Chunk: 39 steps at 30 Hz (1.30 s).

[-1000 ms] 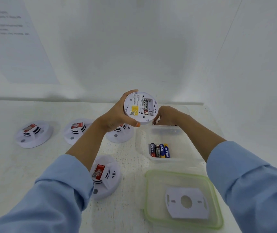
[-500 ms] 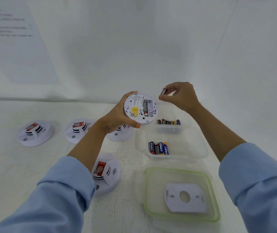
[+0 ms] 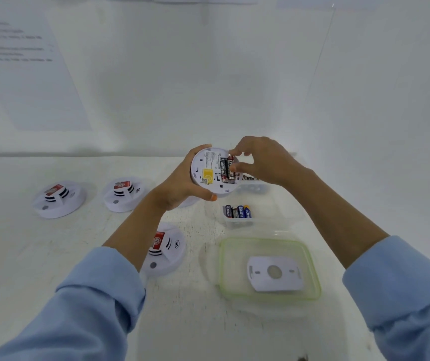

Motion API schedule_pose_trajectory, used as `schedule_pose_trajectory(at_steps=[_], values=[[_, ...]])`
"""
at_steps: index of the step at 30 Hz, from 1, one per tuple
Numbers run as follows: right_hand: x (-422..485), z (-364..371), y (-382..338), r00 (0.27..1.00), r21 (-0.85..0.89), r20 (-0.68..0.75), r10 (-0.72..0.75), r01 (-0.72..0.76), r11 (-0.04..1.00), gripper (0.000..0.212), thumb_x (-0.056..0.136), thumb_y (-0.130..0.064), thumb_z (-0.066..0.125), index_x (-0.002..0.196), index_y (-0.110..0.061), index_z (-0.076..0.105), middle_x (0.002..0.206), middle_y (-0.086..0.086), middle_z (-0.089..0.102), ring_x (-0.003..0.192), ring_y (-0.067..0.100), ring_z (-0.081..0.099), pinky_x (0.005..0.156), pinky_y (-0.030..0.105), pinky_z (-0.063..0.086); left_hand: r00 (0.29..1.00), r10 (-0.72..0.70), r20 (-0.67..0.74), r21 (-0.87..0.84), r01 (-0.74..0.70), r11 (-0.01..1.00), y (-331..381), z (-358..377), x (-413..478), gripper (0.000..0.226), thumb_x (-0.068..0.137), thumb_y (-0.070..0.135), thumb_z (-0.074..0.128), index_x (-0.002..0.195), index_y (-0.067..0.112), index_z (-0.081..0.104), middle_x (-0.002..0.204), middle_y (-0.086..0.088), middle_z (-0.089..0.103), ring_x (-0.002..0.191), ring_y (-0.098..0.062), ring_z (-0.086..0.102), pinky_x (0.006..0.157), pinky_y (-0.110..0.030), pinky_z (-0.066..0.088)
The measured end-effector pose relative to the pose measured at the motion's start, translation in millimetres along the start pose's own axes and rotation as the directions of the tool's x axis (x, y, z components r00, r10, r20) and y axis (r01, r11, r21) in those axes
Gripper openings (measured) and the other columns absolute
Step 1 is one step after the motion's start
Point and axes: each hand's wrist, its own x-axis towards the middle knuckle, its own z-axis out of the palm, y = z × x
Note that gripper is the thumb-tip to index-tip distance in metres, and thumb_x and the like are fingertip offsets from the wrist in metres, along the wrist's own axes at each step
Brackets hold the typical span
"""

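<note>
White tabletop (image 3: 52, 282) below; above it the left hand (image 3: 180, 186) grips the smoke detector (image 3: 208, 162), back side up. Right hand (image 3: 266, 160) pinches a battery (image 3: 230, 174) between thumb and fingertips, lengthwise over the slot, parallel to its seated neighbour (image 3: 223, 170). It looks ready to press in.

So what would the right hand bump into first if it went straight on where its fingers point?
Probably the smoke alarm held in the left hand. The right hand pinches a battery right at the alarm's back.
</note>
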Motion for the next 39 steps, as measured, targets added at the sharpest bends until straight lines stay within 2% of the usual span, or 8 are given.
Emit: schedule_pose_trajectory(at_steps=[5,8,11,16,19,24,30,39], values=[[-18.9,13.2,-9.3,0.998,0.132,-0.061,0.001,0.007,0.991,0.038,0.088,-0.023,0.061,0.123,-0.009,0.059,0.12,0.005,0.062,0.099,0.012,0.055,0.085,0.018,0.038,0.999,0.025,-0.033,-0.051,-0.026,0.998,2.3,7.9,-13.3,0.098,0.048,-0.019,0.066,0.13,0.023,0.033,0.121,0.0,0.05,0.105,-0.008,0.057,0.076,-0.025,0.053],[-30.7,18.5,-17.2,0.996,0.176,-0.083,-0.021,0.035,0.984,0.032,0.088,-0.018,0.06,0.116,-0.003,0.063,0.114,0.012,0.063,0.084,0.015,0.054,0.076,0.02,0.041,0.999,0.017,-0.033,-0.044,-0.018,0.999,-0.3,12.1,-22.7,0.103,0.043,-0.014,0.075,0.129,0.026,0.036,0.121,0.0,0.051,0.107,-0.011,0.057,0.075,-0.028,0.054],[-42.6,26.1,-21.1,0.997,0.183,-0.081,-0.006,0.021,0.983,0.026,0.088,-0.014,0.058,0.107,0.001,0.067,0.116,0.014,0.061,0.087,0.021,0.058,0.078,0.028,0.046,0.999,0.01,-0.046,-0.05,-0.012,0.999,-5.4,20.3,-33.7,0.104,0.037,0.002,0.081,0.128,0.026,0.037,0.121,0.0,0.052,0.108,-0.014,0.056,0.076,-0.03,0.055],[-61.3,24.4,-23.2,0.99,0.19,-0.137,-0.026,0.052,0.98,0.024,0.091,-0.013,0.053,0.091,0.001,0.073,0.117,0.015,0.059,0.088,0.027,0.061,0.08,0.034,0.048,0.998,0.01,-0.061,-0.061,-0.013,0.998,-0.4,36.2,-43.7,0.106,0.037,0.003,0.08,0.131,0.023,0.035,0.123,-0.002,0.05,0.108,-0.014,0.056,0.076,-0.03,0.055],[-73.0,18.7,-24.2,0.995,0.195,-0.095,-0.034,0.052,0.979,0.025,0.093,-0.017,0.052,0.096,-0.003,0.073,0.119,0.011,0.06,0.093,0.026,0.061,0.083,0.034,0.048,0.998,0.002,-0.069,-0.057,-0.006,0.998,3.2,44.8,-53.2,0.107,0.038,0.004,0.08,0.132,0.023,0.033,0.124,-0.001,0.05,0.109,-0.014,0.056,0.076,-0.031,0.055],[-100.2,8.8,-13.8,0.995,0.494,0.035,0.093,-0.098,0.864,0.032,0.081,-0.016,0.069,0.112,-0.011,0.064,0.11,0.001,0.065,0.091,0.015,0.063,0.085,0.026,0.05,0.997,-0.014,-0.081,-0.044,0.011,0.999,7.7,48.2,-77.1,0.105,0.04,0.007,0.079,0.132,0.026,0.032,0.13,0.0,0.047,0.117,-0.016,0.051,0.078,-0.027,0.054],[-134.5,14.6,6.1,0.894,0.112,0.426,0.138,-0.204,0.973,0.043,0.071,-0.016,0.078,0.111,-0.015,0.062,0.102,-0.004,0.056,0.09,0.014,0.052,0.073,0.02,0.042,0.998,-0.05,-0.032,-0.014,0.05,0.999,7.7,50.7,-101.0,0.101,0.041,0.007,0.079,0.13,0.029,0.037,0.131,-0.001,0.048,0.121,-0.018,0.05,0.086,-0.028,0.051],[-140.2,27.9,14.9,0.814,-0.015,0.556,0.166,-0.19,0.982,0.054,0.069,-0.022,0.08,0.118,-0.025,0.058,0.113,-0.005,0.045,0.099,0.011,0.044,0.084,0.024,0.036,0.994,-0.11,0.017,0.016,0.11,0.994,3.5,54.6,-108.4,0.107,0.041,0.007,0.08,0.135,0.027,0.032,0.13,0.001,0.05,0.118,-0.013,0.052,0.086,-0.026,0.051]])
